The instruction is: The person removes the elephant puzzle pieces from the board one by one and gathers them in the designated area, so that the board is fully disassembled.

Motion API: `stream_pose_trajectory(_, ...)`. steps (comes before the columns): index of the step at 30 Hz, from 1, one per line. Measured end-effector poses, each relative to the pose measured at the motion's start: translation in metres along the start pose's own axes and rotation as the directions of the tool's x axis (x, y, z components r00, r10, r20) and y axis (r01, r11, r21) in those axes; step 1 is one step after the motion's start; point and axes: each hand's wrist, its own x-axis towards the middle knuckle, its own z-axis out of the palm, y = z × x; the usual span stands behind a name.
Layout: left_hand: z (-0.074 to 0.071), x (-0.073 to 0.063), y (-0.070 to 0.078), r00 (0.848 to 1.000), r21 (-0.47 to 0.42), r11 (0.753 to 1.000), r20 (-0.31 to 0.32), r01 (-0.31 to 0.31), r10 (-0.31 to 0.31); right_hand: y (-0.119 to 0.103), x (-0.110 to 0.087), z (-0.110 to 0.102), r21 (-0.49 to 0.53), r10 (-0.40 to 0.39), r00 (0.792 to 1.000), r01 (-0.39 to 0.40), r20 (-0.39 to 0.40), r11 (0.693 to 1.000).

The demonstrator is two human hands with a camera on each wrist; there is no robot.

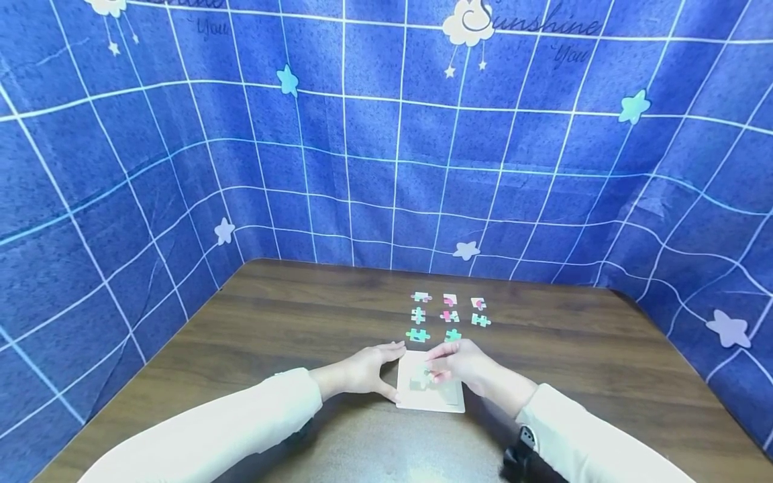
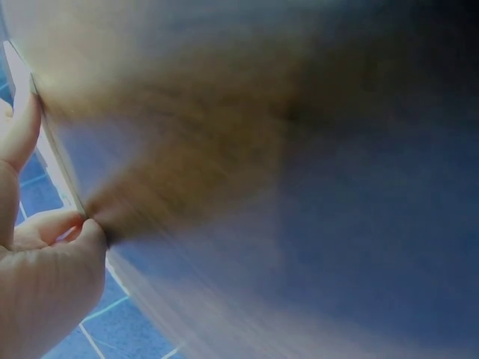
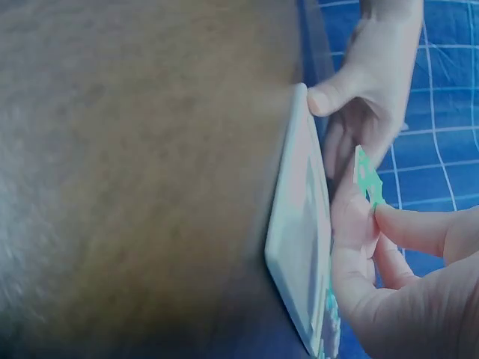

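Note:
A white square puzzle tray (image 1: 430,401) lies flat on the table in the head view. My left hand (image 1: 362,370) holds its left side, thumb at the near corner and fingertips at the far corner. Between thumb and fingers, my right hand (image 1: 470,365) pinches a green puzzle piece (image 3: 367,178) above the tray. The right wrist view shows this piece tilted and apart from the tray. Part of the tray's recess is hidden under the right hand. Beyond the tray, several loose pieces lie in rows, including a green piece (image 1: 417,335) and a pink one (image 1: 449,316).
The brown wooden table (image 1: 290,308) stretches away on both sides of the tray. A blue curtain (image 1: 368,174) with white grid lines and stars hangs behind the table and along its sides. A dark strapped device (image 1: 524,451) sits at the right wrist.

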Motion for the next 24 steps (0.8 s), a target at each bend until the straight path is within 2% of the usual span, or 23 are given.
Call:
stream_pose_trajectory(7,-0.001,-0.001,0.001,1.000,0.010,1.000,0.005,0.012,-0.012,-0.001,0.000,-0.012,0.050,0.004,1.000,-0.004,0.000,0.999)
stream_pose_trajectory(16,0.003,-0.002,0.002,1.000,-0.011,1.000,0.004,0.028,-0.028,0.006,0.002,-0.041,0.097,0.019,0.999,-0.015,-0.037,0.995)
stream_pose_trajectory(24,-0.001,-0.002,0.005,1.000,-0.007,1.000,0.013,0.021,-0.021,0.011,0.008,-0.071,0.163,0.036,0.989,-0.012,-0.145,0.987)
